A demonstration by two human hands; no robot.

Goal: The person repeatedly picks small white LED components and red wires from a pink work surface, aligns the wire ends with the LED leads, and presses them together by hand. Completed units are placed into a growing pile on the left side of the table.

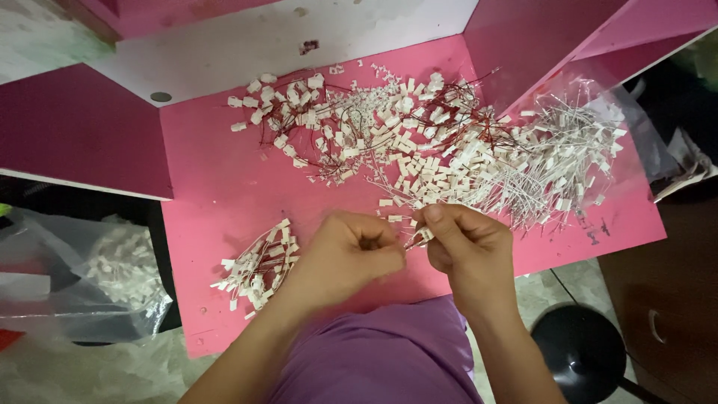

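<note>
Both hands work at the front edge of a pink table (pixel 224 187); the left hand (pixel 351 251) is curled into a loose fist, fingers pressed together, thumb and forefinger closed at the point where the two hands meet; what those fingertips grip cannot be told because of blur. The right hand (pixel 467 243) pinches a small white connector (pixel 423 236) between thumb and forefinger, thin wires trailing from it toward the left hand; the remaining fingers are folded under.

A large heap of white connectors with red wires (pixel 359 127) lies across the back of the table; to its right a second heap with white wires (pixel 538 168) lies partly on a clear plastic bag (pixel 598 97), which is open and crumpled against the right back corner. A small sorted pile of connectors (pixel 258 265) lies at the front left, just beside the left forearm.

Left of the table, lower down, a second clear plastic bag (pixel 90 277) holds more white parts; it is bulging and creased. A black round stool seat (pixel 583 348) stands at the lower right. A purple garment (pixel 381 359) covers the person's lap.
</note>
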